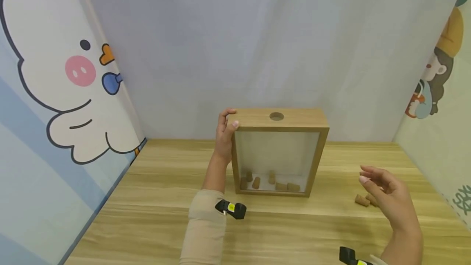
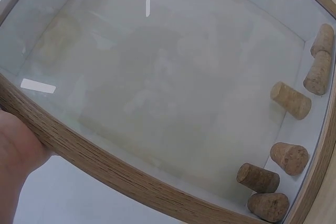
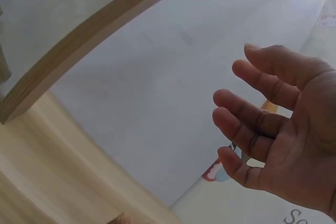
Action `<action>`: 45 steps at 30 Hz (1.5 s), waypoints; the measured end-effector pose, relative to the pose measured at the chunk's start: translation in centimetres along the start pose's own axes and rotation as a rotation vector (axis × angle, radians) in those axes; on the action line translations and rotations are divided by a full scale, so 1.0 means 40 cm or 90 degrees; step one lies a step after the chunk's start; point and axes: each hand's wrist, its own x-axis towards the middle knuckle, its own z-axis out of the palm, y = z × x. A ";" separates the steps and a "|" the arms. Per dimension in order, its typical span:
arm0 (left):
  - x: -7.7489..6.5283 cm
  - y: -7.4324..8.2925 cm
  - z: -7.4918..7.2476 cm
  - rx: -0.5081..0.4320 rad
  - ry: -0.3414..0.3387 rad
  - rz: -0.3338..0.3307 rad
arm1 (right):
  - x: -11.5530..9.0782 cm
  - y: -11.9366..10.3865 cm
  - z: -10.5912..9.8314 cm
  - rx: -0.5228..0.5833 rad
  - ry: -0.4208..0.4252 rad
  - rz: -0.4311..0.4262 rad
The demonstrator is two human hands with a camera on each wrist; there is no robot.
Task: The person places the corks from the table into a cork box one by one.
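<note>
A wooden shadow box (image 1: 280, 191) with a clear front stands upright on the table, a round hole (image 1: 276, 116) in its top. Several corks (image 2: 290, 101) lie along the bottom inside it. My left hand (image 1: 224, 138) grips the box's upper left corner, thumb in front and fingers around the back. To the right of the box, my right hand (image 1: 391, 195) hovers with loosely bent fingers and nothing between them. Under and beside it, loose corks (image 1: 362, 200) lie on the table, partly hidden by the hand. In the right wrist view the fingers (image 3: 244, 111) are spread apart.
The wood-grain table (image 1: 165, 216) runs back to a pale grey curtain (image 1: 206, 52). A cartoon-printed panel (image 1: 37, 167) borders the left side, another printed panel (image 1: 441, 146) the right.
</note>
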 end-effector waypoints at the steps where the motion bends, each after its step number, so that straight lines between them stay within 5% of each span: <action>1: 0.000 0.000 0.000 0.000 0.001 0.000 | -0.002 0.010 -0.003 -0.021 0.003 0.012; 10: 0.003 -0.002 -0.002 -0.002 -0.004 -0.001 | -0.020 0.098 -0.002 -0.150 0.074 0.108; 23: 0.009 0.005 -0.008 -0.008 0.008 0.012 | -0.022 0.199 -0.027 -0.135 0.151 0.301; 36: 0.008 0.000 -0.001 -0.026 -0.003 0.006 | -0.001 0.276 -0.074 -0.209 0.185 0.314; 45: 0.006 -0.001 -0.001 -0.017 -0.003 0.012 | -0.002 0.299 -0.108 -0.240 0.178 0.380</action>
